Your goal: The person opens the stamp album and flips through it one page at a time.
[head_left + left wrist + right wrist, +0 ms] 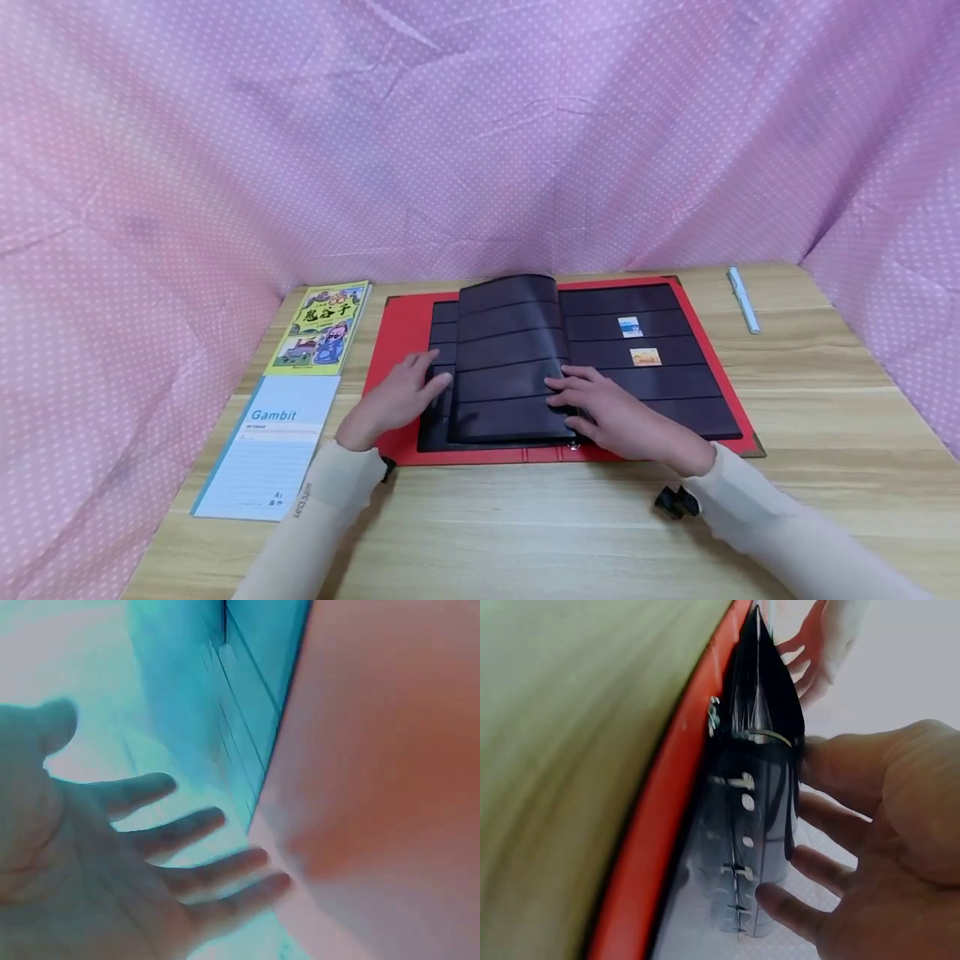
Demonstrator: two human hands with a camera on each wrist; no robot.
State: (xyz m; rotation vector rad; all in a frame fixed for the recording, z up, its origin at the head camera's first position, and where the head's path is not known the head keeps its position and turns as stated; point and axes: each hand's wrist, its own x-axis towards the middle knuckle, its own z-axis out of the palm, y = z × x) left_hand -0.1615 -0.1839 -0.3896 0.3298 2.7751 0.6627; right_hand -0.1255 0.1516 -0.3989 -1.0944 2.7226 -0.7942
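A red ring-bound stamp album lies spread on the table, with black pocket pages. One black page curves up from the rings over the left side. My right hand has its fingertips right at that page near the spine; the right wrist view shows the fingers spread beside the page edge and the metal rings. My left hand, fingers apart, hovers at the left edge of the pages with nothing in it. Two small stamps, one blue and white, one orange, sit in the right page.
At the left, a yellow illustrated book lies above a pale blue notebook marked Gambit. A light blue pen is at the far right of the wooden table. Pink dotted cloth hangs behind.
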